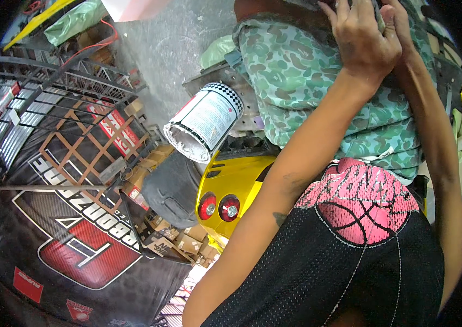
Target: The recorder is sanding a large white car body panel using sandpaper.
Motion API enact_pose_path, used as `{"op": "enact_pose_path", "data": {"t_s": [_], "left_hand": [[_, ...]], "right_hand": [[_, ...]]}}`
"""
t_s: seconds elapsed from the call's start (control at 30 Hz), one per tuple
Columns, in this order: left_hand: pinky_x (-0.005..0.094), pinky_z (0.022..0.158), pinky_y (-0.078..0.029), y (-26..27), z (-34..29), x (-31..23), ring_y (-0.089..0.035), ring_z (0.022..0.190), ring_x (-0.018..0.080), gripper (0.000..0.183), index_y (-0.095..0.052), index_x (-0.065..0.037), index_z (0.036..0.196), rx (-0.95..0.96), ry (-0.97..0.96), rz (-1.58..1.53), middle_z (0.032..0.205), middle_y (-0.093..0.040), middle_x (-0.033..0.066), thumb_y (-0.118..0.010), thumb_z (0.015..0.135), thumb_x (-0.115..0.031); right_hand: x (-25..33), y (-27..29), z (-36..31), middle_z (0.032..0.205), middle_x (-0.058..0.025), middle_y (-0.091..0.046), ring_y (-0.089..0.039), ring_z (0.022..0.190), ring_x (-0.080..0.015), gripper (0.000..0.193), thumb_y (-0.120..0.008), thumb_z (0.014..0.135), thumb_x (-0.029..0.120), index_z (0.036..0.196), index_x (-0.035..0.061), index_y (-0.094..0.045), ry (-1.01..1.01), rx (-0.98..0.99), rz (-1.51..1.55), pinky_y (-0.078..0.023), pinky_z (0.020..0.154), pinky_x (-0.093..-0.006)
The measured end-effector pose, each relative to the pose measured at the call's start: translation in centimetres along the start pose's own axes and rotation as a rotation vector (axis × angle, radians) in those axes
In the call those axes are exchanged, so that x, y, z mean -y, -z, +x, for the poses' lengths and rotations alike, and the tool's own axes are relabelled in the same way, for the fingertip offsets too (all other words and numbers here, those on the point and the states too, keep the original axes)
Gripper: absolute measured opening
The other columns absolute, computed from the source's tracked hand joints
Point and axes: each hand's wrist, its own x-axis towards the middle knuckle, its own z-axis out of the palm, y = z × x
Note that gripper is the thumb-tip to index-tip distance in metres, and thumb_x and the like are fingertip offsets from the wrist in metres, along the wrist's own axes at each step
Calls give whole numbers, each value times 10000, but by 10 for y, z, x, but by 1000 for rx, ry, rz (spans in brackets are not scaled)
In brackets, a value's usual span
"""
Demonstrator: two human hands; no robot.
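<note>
Both my hands are close together at the top edge of the view, above my lap. My left hand (366,46) has its fingers bent and its thumb pressed against a small dark grey thing (379,16), whose kind I cannot make out. My right hand (401,30) is right beside it, partly behind the left one; its fingers are mostly hidden or cut off by the frame. Below the hands lie green camouflage shorts (296,71) on my bent legs. A black and pink sleeveless top (361,218) fills the lower right.
Left of my legs, a white can (203,122) with a chequered band lies tilted. Near it are a yellow car body part (242,180) with round red lights and a dark grey plastic piece (171,188). Cardboard boxes (190,242), a metal rack (73,71) and a black printed banner (73,272) stand farther left.
</note>
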Motion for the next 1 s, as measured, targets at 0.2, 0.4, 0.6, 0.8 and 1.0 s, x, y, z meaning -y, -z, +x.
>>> {"op": "enact_pose_path", "data": {"t_s": [0.2,0.4,0.6,0.8,1.0], "left_hand": [[652,1014,-437,-17,0,-9,-611,1148,559,528,-640,159,1208,-103,47,-30,1163,-656,374,-550,1026,-328],[635,996,-464,-28,13,40,-598,1146,584,523,-649,161,1187,-254,-216,338,1163,-646,389,-554,1023,-327],[501,919,-562,-3,3,0,-612,1122,568,545,-575,176,1269,41,-95,981,1176,-629,407,-568,1018,-309],[488,901,-573,-1,0,6,-628,1116,537,563,-537,180,1306,-162,178,-121,1198,-620,406,-540,1035,-314],[481,883,-571,42,-1,11,-639,1076,547,498,-514,177,1328,57,243,-388,1202,-623,395,-510,1053,-237]], "right_hand": [[1,63,4,1063,-88,-712,-662,984,-190,469,-426,1088,393,1203,8,-670,-57,-80,26,-530,929,-312],[-6,51,15,1065,-93,-713,-664,985,-192,450,-441,1081,376,1196,6,-671,-112,-126,63,-531,926,-313],[0,69,17,1067,-98,-715,-666,986,-193,431,-455,1073,359,1188,5,-672,-147,-205,90,-533,922,-313],[13,77,4,1069,-103,-716,-667,987,-195,412,-470,1066,342,1181,3,-673,-194,-259,117,-535,918,-313],[15,-21,-17,967,-98,-736,-703,852,-240,350,-498,1037,285,1089,-2,-691,11,-196,-86,-565,801,-324]]}}
